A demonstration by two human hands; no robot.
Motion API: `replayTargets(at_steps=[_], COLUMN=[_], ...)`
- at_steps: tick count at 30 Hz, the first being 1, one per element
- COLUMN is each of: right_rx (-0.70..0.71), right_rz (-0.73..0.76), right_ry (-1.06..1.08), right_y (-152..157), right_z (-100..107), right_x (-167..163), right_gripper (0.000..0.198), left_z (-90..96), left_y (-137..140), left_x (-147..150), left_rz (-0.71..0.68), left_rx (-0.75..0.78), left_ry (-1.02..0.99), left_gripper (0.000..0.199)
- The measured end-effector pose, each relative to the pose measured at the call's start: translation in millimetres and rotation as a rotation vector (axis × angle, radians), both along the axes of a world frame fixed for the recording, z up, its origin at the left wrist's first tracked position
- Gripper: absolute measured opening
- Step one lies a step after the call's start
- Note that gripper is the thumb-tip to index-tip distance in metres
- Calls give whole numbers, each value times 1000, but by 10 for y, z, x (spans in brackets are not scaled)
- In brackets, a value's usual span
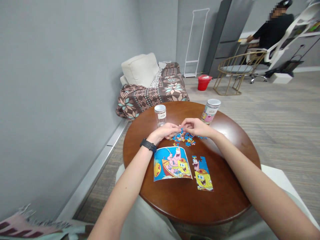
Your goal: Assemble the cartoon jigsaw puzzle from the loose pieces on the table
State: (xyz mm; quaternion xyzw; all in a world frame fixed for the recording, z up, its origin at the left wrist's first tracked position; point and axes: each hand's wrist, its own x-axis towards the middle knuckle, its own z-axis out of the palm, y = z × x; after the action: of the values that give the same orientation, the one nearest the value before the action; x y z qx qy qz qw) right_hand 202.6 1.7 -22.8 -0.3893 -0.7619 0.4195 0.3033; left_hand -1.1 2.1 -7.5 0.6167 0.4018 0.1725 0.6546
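Observation:
My left hand (167, 130), with a black watch on its wrist, and my right hand (197, 127) meet over a loose pile of jigsaw puzzle pieces (188, 136). Both hands have their fingers closed at a small blue puzzle piece (182, 130), partly hidden by the fingertips. Nearer to me lies a curled picture sheet (172, 163) with a pink starfish and a yellow sponge in a boat. Right of it, a joined strip of puzzle (203, 175) shows part of the same picture, its top edge uneven.
On the round brown table (195, 210) stand a clear jar (161, 115) behind my left hand and a printed canister (210, 110) behind my right. Beyond are a covered sofa (162, 90), a red bin (204, 82), a gold-framed chair (237, 70) and a seated person (275, 30).

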Motion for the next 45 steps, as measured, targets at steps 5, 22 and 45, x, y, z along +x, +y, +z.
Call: replayTargets(at_steps=[5,22,45], right_rx=[-40,37,42], right_rz=[-1,18,7], right_ry=[9,-65,-34], right_y=[-7,0,27], right_z=[10,22,-35], right_x=[-7,-12,-14], right_gripper=[24,33,25], left_z=[-16,2,-39], left_y=[6,-10,9], left_x=[0,29,23], left_rz=[1,37,26], left_rx=[-13,-30,-13], left_ry=[-11,6,6], left_gripper=[29,27,13])
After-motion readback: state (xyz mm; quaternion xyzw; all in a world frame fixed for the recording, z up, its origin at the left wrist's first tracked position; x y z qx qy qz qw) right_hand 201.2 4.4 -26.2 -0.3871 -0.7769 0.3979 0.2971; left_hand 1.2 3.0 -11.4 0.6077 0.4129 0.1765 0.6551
